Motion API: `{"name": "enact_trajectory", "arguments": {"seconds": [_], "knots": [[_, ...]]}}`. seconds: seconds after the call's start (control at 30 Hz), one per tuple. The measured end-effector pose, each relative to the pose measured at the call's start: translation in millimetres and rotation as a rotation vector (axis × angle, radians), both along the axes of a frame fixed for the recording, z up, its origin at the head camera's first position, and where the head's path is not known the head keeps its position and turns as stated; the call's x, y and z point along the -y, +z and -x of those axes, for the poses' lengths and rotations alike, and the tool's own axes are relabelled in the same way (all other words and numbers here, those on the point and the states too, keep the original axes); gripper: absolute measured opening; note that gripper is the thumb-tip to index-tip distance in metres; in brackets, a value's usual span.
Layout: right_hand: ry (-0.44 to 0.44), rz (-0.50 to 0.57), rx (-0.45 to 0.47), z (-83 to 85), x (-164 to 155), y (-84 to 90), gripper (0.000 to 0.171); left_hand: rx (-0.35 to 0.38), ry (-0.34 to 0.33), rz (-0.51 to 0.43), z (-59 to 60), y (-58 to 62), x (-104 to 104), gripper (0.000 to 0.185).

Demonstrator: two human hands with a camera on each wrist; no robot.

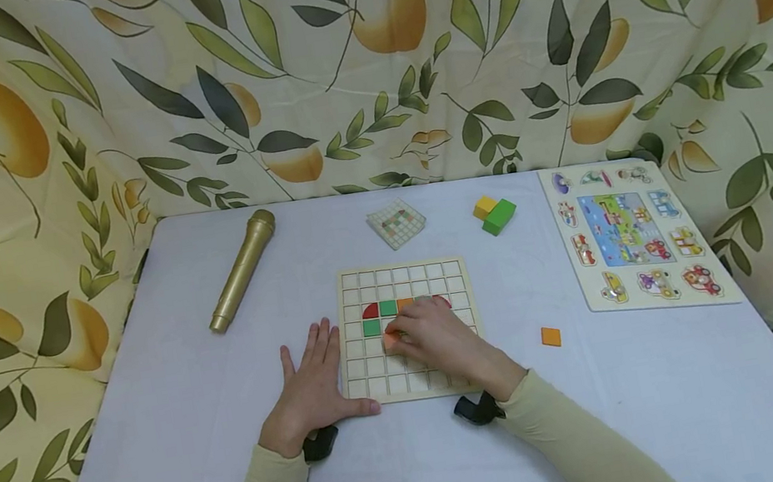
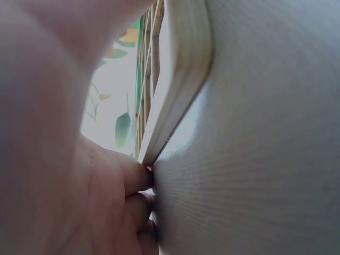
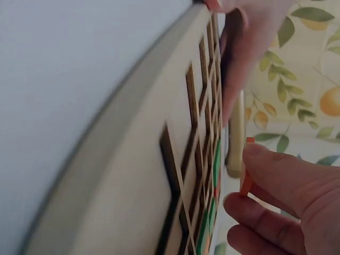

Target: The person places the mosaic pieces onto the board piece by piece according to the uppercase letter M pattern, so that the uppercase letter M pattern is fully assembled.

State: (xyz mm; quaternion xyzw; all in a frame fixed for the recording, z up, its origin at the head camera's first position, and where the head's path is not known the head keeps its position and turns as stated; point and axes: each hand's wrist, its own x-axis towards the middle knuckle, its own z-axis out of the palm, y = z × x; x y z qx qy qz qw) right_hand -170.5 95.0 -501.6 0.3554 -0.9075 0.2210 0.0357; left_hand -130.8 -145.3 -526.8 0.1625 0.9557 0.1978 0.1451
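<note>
Your right hand (image 1: 440,338) is hovering over the middle of the wooden grid board (image 1: 408,330), and its thumb and fingers are pinching a small orange tile (image 3: 246,172). In the head view that tile (image 1: 392,341) is showing just at your fingertips, low over the board's cells, though it is hard to tell whether it is already touching a cell. Your left hand (image 1: 314,383) is lying flat on the white table (image 1: 161,445), fingers straight and slightly spread, with its thumb side pressing against the board's left edge near the front corner; the left wrist view is showing the fingers (image 2: 135,178) right at the board's rim (image 2: 180,79).

On the board, a green tile (image 1: 372,327) is sitting just left of your right hand, with a red rounded piece (image 1: 369,309), another green tile (image 1: 388,306) and an orange one in the row behind it. A spare orange tile (image 1: 550,336) is lying on the table to the right of the board. Farther back, a pattern card (image 1: 396,222), a yellow block (image 1: 484,207) touching a green block (image 1: 501,216), a gold microphone (image 1: 242,269) on the left and a vehicle puzzle (image 1: 630,234) on the right are resting on the table.
</note>
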Motion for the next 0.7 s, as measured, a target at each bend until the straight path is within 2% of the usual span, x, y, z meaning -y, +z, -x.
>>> {"name": "enact_trajectory", "arguments": {"seconds": [0.2, 0.43, 0.7], "knots": [[0.025, -0.017, -0.001, -0.9, 13.2, -1.7, 0.019, 0.003, 0.004, 0.005, 0.4, 0.1, -0.2, 0.138], [-0.002, -0.094, -0.019, -1.0, 24.3, -4.4, 0.02, 0.0, 0.002, 0.003, -0.2, 0.6, 0.4, 0.138], [-0.036, -0.072, -0.055, -1.4, 30.9, -7.1, 0.016, 0.004, -0.004, 0.021, -0.3, 3.1, -0.7, 0.137]]}}
